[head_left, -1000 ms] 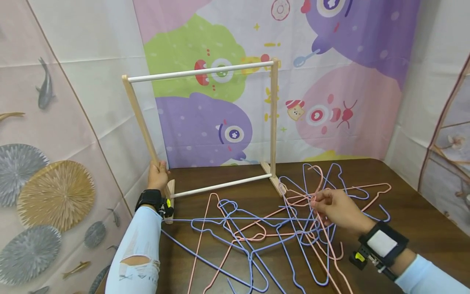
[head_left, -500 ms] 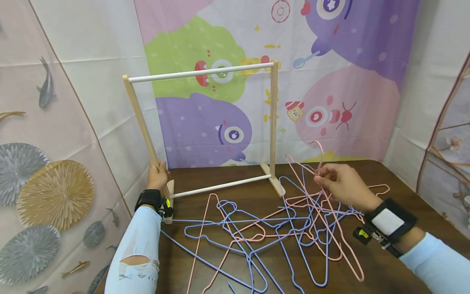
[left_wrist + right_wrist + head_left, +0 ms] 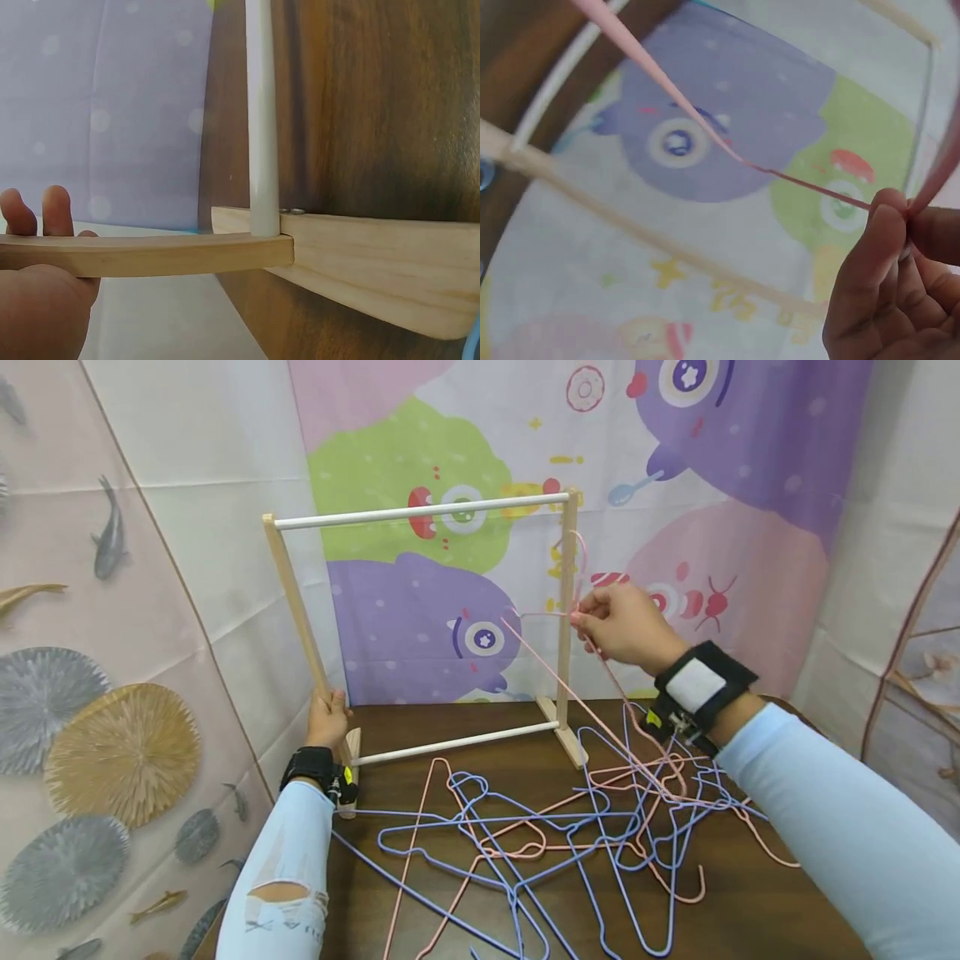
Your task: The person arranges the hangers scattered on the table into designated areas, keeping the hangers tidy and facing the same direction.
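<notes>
My left hand [image 3: 327, 720] grips the left wooden post of a small garment rack [image 3: 420, 513] low down, just above its foot; in the left wrist view the fingers wrap the post [image 3: 150, 255]. My right hand [image 3: 626, 625] pinches a pink clothes hanger [image 3: 551, 672] by the neck under its hook, between thumb and fingertips. The hanger is raised beside the rack's right post, its hook pointing up and its lower end hanging over the pile. In the right wrist view the pinching fingers [image 3: 885, 232] and a pink arm of the hanger show.
Tangled blue hangers [image 3: 517, 868] and pink hangers [image 3: 442, 893] lie across the brown table [image 3: 750, 910] in front of the rack. The rack's lower white bar [image 3: 457, 743] runs between its feet. A cartoon-print curtain [image 3: 480, 435] hangs behind.
My right hand has lifted the pink hanger up and leftward from the pile to the rack's right post. My left hand keeps its grip on the left post.
</notes>
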`<state>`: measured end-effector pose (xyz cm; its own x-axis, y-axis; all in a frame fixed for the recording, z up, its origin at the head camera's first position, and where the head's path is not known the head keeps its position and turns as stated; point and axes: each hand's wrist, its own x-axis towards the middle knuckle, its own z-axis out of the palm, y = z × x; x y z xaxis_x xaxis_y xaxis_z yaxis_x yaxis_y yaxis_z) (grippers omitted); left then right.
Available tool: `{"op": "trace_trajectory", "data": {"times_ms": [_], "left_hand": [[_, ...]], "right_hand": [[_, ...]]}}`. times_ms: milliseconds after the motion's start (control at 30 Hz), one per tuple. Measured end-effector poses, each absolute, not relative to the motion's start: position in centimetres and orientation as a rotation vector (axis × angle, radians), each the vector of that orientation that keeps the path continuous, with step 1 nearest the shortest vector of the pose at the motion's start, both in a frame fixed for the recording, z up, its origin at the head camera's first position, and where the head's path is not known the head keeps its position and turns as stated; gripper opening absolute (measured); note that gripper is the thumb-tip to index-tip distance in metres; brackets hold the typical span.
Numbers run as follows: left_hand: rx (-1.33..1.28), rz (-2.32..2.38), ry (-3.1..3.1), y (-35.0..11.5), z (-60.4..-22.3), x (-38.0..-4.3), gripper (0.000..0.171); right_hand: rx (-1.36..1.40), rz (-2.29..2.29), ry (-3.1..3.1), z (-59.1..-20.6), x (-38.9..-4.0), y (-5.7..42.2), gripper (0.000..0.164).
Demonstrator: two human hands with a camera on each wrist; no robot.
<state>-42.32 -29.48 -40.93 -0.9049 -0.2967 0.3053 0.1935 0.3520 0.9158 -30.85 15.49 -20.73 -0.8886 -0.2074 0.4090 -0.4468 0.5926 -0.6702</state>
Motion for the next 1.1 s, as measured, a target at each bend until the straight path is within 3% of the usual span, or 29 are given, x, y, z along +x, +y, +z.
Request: {"op": "trace_trajectory", "data": {"times_ms": [367, 600, 833, 967, 1100], "left_hand": [[0.083, -1.518, -2.218, -29.9, -42.0, -42.3, 0.018], [0.061, -1.560, -2.218, -29.2, -42.0, -42.2, 0.021], [0.045, -1.553, -2.212, -29.2, -41.3, -42.7, 0.020], [0.057, -1.572, -2.181, -29.6, -41.2, -42.9, 0.019], [0.058, -1.572, -2.168, -29.9, -41.2, -42.8, 0.019]], "right_hand": [[0.357, 1.901, -2.406, -13.5, -36.5, 11.8, 0.026], [0.290, 2.349, -2.063, -13.2, -37.8, 12.7, 0.055], [0.234, 2.385, -1.980, -14.7, -38.8, 13.9, 0.018], [0.216, 2.303, -2.079, -16.0, -39.5, 13.9, 0.018], [0.214, 2.245, -2.147, -16.9, -40.0, 14.0, 0.032]]}}
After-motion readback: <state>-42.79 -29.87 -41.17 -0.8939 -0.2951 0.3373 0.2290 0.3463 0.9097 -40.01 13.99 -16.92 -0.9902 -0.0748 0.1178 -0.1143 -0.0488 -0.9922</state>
